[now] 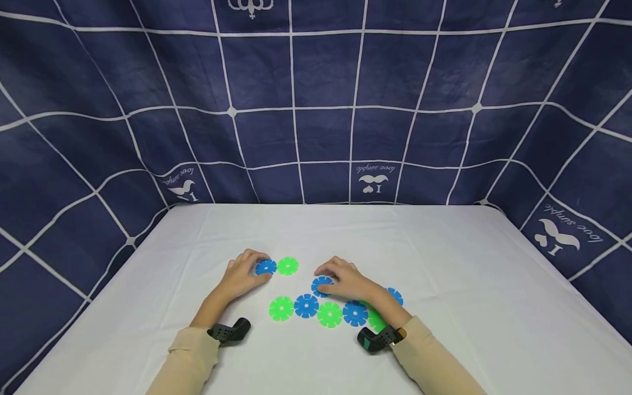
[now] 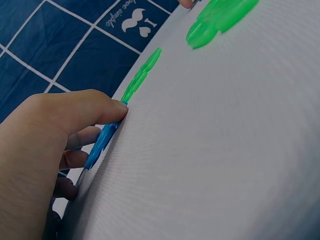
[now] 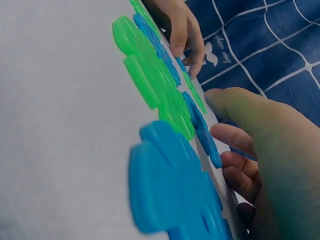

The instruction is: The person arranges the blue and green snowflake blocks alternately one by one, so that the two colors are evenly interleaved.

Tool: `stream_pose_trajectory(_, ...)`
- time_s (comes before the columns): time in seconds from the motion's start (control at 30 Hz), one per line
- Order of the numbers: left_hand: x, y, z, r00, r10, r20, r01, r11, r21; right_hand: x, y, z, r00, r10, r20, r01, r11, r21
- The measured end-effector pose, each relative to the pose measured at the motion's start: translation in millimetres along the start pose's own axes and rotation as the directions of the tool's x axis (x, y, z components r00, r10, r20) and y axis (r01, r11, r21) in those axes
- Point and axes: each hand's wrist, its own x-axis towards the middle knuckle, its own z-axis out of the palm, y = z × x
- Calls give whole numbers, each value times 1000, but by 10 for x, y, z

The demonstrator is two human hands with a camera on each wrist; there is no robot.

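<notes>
Head: we saw the left hand [image 1: 243, 276] pinching a blue disc [image 1: 266, 267], a green disc [image 1: 288, 266] at its three o'clock. Left wrist: we judged it best slid flat. Right wrist: the right hand [image 3: 280, 145], half open, curved beside a second blue disc [image 3: 202, 131], contact unclear.

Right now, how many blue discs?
5: one disc at the left hand, one at the right hand, two in the near row, one partly behind that wrist; more may hide.
</notes>
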Motion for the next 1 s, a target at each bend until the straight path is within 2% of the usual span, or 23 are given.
stream_pose_trajectory(0.17, -5, 5, -8, 1000, -10, 0, 10, 1000, -4, 3, -9, 9, 1000, 3, 5, -3, 1000, -20)
stream_pose_trajectory(0.47, -13, 24, 3, 1000, -12, -1, 12, 1000, -13, 1, 47, -31, 996, -7, 84, 8, 1000, -11)
stream_pose_trajectory(1.0, -11, 14, 13, 1000, -4, -2, 4, 1000, -11, -2, 73, -29, 996, -38, 79, 33, 997, 68)
